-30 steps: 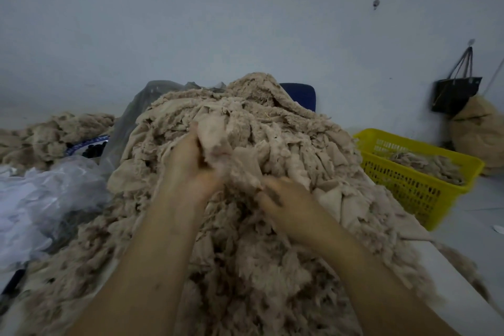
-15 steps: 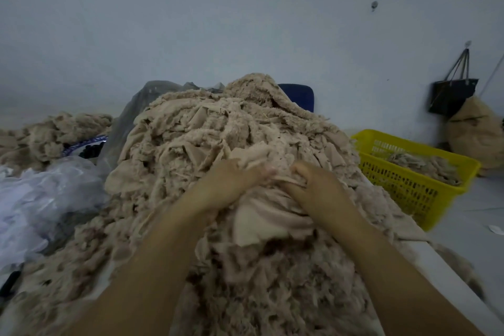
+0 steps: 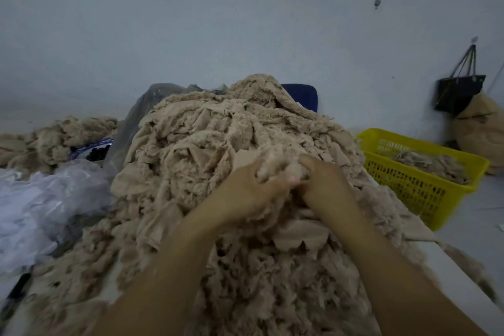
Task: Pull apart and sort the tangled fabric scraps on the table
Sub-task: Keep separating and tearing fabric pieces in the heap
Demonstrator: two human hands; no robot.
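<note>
A tall heap of tangled beige fabric scraps (image 3: 218,144) fills the table in front of me. My left hand (image 3: 245,191) and my right hand (image 3: 324,180) meet on the near right slope of the heap. Both grip one fuzzy beige clump (image 3: 275,163) between them, fingers curled into it. A flat beige piece (image 3: 297,234) lies just below my wrists. The fingertips are partly buried in the cloth.
A yellow plastic basket (image 3: 409,185) with some beige scraps stands to the right on the floor. Clear plastic bags (image 3: 49,199) lie at the left, with a smaller scrap pile (image 3: 54,136) behind them. A black bag (image 3: 458,95) hangs on the wall. The white table edge (image 3: 458,281) runs at lower right.
Both hands have moved right and up the heap and closed together on one clump. The flat piece they held half a second ago now lies below the wrists.
</note>
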